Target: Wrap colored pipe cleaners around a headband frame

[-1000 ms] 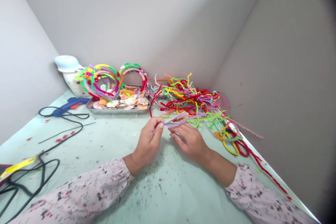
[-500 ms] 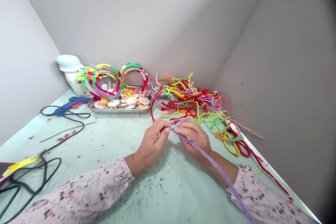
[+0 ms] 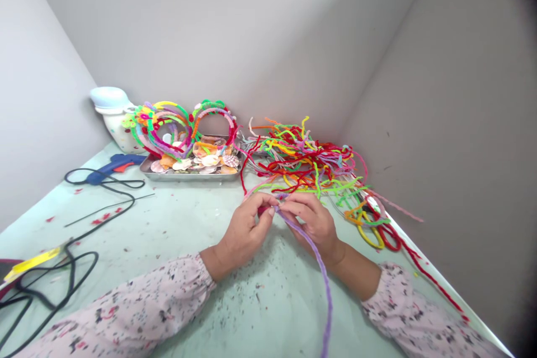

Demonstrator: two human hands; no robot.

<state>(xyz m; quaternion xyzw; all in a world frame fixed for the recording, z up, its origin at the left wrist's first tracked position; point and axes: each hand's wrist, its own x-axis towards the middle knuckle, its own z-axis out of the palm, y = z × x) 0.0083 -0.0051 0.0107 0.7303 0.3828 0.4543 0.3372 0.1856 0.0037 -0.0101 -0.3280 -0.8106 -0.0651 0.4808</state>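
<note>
A long purple pipe cleaner (image 3: 315, 254) runs from between my fingertips down toward the front of the table, its lower end out of view. My left hand (image 3: 248, 229) pinches its upper part between thumb and forefinger. Close beside it, my right hand (image 3: 312, 224) is closed on the same pipe cleaner, fingertips almost meeting those of the left. A bit of red or pink shows inside my left fingers, too small to name. Just behind the hands lies a large tangle of coloured pipe cleaners (image 3: 293, 159).
A metal tray (image 3: 191, 177) of shells stands at the back, with colourful decorated hoops (image 3: 168, 123) on it. Left of it are a white container with a blue lid (image 3: 111, 103) and a blue glue gun (image 3: 111, 168) with a black cord (image 3: 134, 201). Yellow-handled scissors (image 3: 371, 235) lie right.
The hanging length of purple pipe cleaner has swung left, away from my right forearm, and now curves downward. My hands stay in nearly the same place, with fingers slightly shifted.
</note>
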